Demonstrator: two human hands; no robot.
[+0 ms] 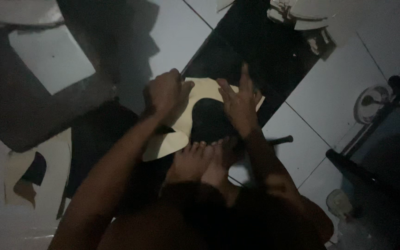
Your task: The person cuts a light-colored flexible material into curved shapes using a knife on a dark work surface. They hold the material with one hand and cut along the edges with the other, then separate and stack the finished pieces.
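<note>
While you sit on the tiled floor, the step in hand looks like steadying a cream sheet with a dark shape on top of it, pinned at its near edge by your feet. I judge the next move needs firm downward pressure and a slow, even hand so the pieces do not slip. From the sheet's middle, your left hand sits at ten o'clock, curled as if pinching its edge, though the dim light hides the fingertips. Your right hand lies at two o'clock, fingers spread, resting on the dark shape's upper rim. A dark rod-like tool lies on the floor at four o'clock, apart from both hands.
</note>
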